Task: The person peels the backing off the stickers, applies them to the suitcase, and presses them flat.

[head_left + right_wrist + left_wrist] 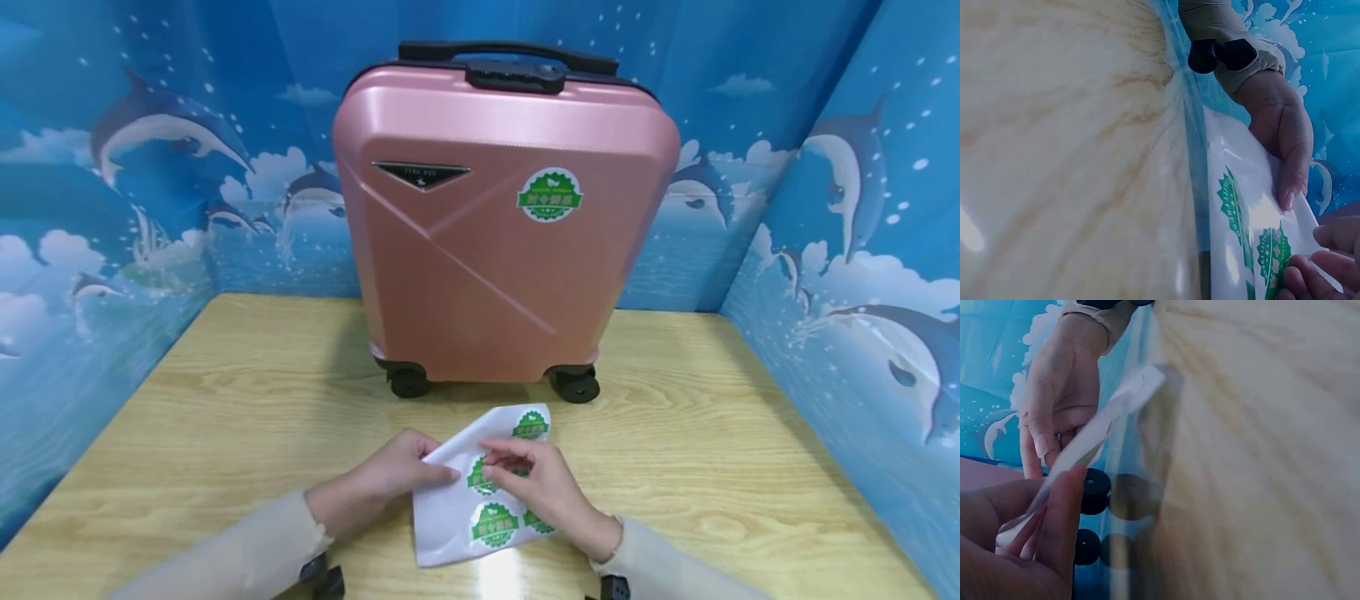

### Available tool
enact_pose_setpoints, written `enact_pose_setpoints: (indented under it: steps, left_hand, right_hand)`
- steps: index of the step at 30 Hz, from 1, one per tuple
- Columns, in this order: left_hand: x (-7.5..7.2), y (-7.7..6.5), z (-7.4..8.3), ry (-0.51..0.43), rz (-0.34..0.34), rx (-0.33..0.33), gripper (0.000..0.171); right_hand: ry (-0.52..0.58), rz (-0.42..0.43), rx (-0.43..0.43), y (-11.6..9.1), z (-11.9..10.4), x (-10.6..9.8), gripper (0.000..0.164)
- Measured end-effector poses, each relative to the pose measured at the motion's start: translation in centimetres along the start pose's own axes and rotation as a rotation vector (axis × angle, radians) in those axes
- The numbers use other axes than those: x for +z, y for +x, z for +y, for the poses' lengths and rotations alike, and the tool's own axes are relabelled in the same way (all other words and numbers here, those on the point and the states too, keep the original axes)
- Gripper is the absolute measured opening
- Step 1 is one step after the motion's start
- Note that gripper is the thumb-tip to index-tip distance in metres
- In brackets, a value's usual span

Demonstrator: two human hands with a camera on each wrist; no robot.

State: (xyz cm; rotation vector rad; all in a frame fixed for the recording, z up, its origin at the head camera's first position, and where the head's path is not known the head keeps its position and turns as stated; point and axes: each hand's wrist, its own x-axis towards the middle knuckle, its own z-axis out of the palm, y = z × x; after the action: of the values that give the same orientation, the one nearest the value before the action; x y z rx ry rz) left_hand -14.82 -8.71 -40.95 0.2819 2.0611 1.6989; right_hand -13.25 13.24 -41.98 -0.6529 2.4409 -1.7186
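A white sheet of round green-and-white stickers (442,533) is held up at a tilt over the table in front of the suitcase. My left hand (393,473) pinches its left edge, thumb on the sticker side. The bent fingers of my right hand (543,483) are at a middle sticker (477,477) and partly cover it. Whether they grip its edge cannot be seen. In the right wrist view, those fingers (1335,265) lie close to a sticker (1272,256). The left wrist view shows the sheet (1107,419) nearly edge-on between both hands.
A pink hard-shell suitcase (480,283) stands upright on its wheels on the wood-patterned table (247,400). One round green sticker (550,195) is on its upper right front, opposite a dark triangular badge (422,174). Blue dolphin-print curtains (172,208) enclose the table's back and sides.
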Motion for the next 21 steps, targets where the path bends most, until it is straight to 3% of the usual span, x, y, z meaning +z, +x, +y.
enact_pose_setpoints:
  steps: [11,21]
  left_hand:
    - [0.17,-0.01,1.02,-0.032,-0.023,-0.006,0.018]
    - [0.71,0.13,1.09,-0.049,-0.03,0.017,0.019]
  right_hand:
    - [0.0,0.011,-0.018,-0.29,-0.3,0.17,0.019]
    - [-0.083,0.051,0.01,-0.32,-0.34,0.71,0.017]
